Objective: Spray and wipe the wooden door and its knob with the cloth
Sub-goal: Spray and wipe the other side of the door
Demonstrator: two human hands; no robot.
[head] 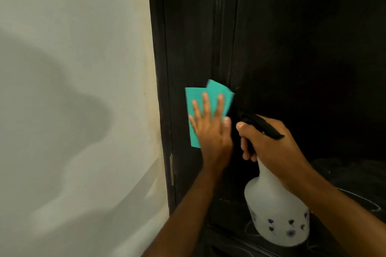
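The dark wooden door [292, 37] fills the right half of the view. A folded teal cloth [195, 98] lies flat against the door's left stile. My left hand [211, 127] presses the cloth against the wood with straight, spread fingers. My right hand [269, 142] grips the neck of a white spray bottle [275, 215] with a black trigger head, held just right of the cloth and close to the door. I see no knob.
A pale wall [73, 89] with soft shadows takes up the left half. The dark door frame [160, 69] runs down beside it, with a brass hinge [171, 170] low on the frame.
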